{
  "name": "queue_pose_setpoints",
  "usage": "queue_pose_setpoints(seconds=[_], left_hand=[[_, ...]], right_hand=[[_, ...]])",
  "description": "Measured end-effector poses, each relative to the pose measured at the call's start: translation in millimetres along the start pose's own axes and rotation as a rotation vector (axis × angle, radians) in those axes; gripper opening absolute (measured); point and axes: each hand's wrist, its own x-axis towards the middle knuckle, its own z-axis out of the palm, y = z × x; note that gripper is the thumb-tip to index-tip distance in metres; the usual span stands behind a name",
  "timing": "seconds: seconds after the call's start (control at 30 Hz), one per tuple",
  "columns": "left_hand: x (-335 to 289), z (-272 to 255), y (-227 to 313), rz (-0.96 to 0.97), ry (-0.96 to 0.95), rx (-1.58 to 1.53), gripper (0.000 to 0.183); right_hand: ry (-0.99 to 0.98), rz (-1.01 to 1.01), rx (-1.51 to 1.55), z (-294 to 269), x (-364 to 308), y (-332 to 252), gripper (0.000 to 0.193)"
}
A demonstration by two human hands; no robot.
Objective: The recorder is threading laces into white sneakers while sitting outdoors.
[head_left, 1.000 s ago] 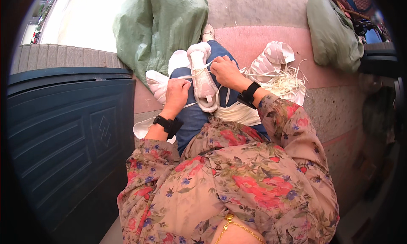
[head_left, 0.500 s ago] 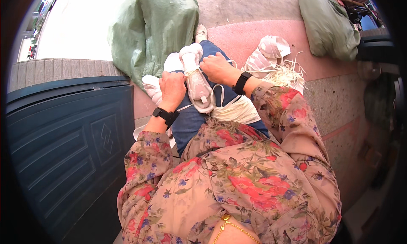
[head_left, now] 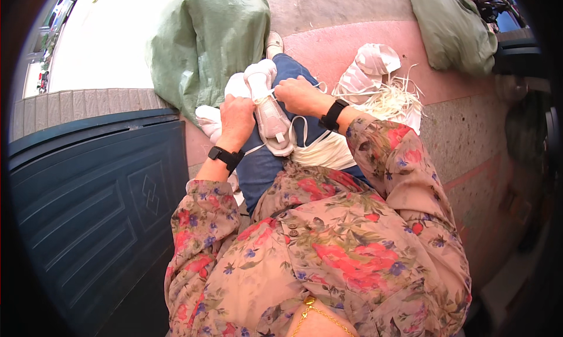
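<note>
A pale pink-white sneaker (head_left: pixel 273 119) lies across my lap, its toe away from me and its heel near my waist. My left hand (head_left: pixel 236 121) is closed at the shoe's left side, pinching a white shoelace. Just right of the upper shoe, my right hand (head_left: pixel 298 95) is also closed, on a lace that runs to the shoe. A loose lace loop (head_left: pixel 305 129) hangs beside the heel. On my thighs rests a bundle of cream laces (head_left: pixel 324 154). Another white shoe (head_left: pixel 237 86) shows partly behind my left hand; the fingertips are hard to make out.
More white shoes (head_left: pixel 209 119) lie left of my knee. On the right, wrapped white shoes (head_left: pixel 370 67) sit by a tangled heap of laces (head_left: pixel 394 99). Large green sacks (head_left: pixel 205 44) stand ahead left and far right. A dark blue panelled door (head_left: pixel 99 202) is at my left.
My right hand has come slightly closer to the shoe. Both hands remain closed, and the shoe stays on my lap. The whole view has shifted a little.
</note>
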Motion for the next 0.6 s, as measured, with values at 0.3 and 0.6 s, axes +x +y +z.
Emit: queue_pose_setpoints(seconds=[0.3,0.6], left_hand=[[-15,9,-1,-0.359,0.111,-0.238,0.019],[-33,1,25,-0.312,0.073,-0.09,0.033]], right_hand=[[-0.281,0.222,0.099,-12,20,-10,0.023],[-0.07,0.274,0.127,6,5,-17,0.015]])
